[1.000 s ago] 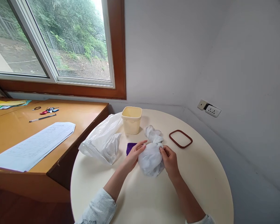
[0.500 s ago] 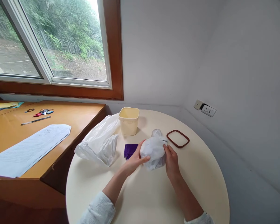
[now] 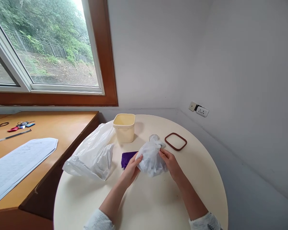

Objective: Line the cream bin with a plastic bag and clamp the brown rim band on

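A small white plastic bag [image 3: 150, 158], bunched round something I cannot make out and gathered at its top, lies between my hands above the round table. Its left side is gripped by my left hand [image 3: 131, 168], thumb in front and fingers partly hidden behind. My right hand [image 3: 171, 163] pinches the gathered plastic near the neck on the right. Just left of the bundle, partly covered by my left hand, sits a folded purple bag or cloth [image 3: 127, 159]. A brown rounded frame [image 3: 166, 142] lies flat beyond my right hand.
A cream plastic bin [image 3: 125, 133] stands at the back of the round table [image 3: 194, 191]. Left of it spreads a large crumpled white plastic bag [image 3: 88, 161]. The wooden desk [image 3: 69, 121] at left holds papers [image 3: 26, 159], a pen [image 3: 11, 136] and keys [image 3: 21, 125].
My view has swung right, so everything sits further left. The bundle has turned in my hands and more of its gathered folds show. Both hands still hold it.
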`<state>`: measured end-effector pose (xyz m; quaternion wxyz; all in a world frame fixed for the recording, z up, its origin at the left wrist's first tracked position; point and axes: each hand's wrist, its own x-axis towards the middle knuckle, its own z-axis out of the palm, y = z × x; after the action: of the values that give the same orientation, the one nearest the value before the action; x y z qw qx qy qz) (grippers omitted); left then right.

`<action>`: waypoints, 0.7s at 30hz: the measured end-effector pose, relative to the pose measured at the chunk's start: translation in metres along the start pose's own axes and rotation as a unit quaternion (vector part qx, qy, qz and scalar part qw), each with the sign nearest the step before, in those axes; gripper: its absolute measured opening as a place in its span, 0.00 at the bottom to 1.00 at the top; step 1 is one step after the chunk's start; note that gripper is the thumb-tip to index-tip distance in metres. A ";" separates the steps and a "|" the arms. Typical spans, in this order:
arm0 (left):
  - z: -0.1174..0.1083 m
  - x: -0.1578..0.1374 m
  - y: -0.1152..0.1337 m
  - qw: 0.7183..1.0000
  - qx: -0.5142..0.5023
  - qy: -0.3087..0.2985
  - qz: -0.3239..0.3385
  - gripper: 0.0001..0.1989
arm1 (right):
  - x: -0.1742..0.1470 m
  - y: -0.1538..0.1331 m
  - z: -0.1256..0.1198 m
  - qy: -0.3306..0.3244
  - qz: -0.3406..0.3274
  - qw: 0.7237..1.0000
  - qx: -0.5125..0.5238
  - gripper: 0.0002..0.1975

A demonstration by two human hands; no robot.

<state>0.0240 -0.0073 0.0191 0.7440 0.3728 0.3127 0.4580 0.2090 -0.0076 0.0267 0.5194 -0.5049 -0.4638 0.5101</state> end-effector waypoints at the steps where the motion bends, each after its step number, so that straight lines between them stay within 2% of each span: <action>1: 0.000 0.000 0.001 1.000 -0.001 0.001 -0.007 0.21 | 0.000 -0.001 -0.001 0.000 0.011 1.000 -0.003 0.21; 4: 0.001 -0.002 0.004 1.000 -0.009 0.005 -0.020 0.21 | -0.001 -0.003 -0.002 -0.008 0.041 0.999 -0.005 0.21; 11: -0.001 -0.002 0.005 0.999 -0.024 0.020 -0.041 0.22 | -0.012 -0.012 0.003 -0.085 0.081 0.991 0.065 0.22; 16: -0.005 -0.002 0.002 0.998 -0.036 0.025 -0.045 0.26 | -0.015 -0.012 0.007 -0.096 0.074 0.989 0.084 0.18; 21: -0.007 0.000 -0.002 0.995 -0.092 -0.012 -0.034 0.24 | -0.005 0.003 0.002 -0.078 0.062 0.990 0.096 0.13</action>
<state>0.0191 -0.0060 0.0135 0.7942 0.2973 0.2727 0.4543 0.2067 -0.0125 0.0241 0.4953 -0.4389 -0.4197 0.6212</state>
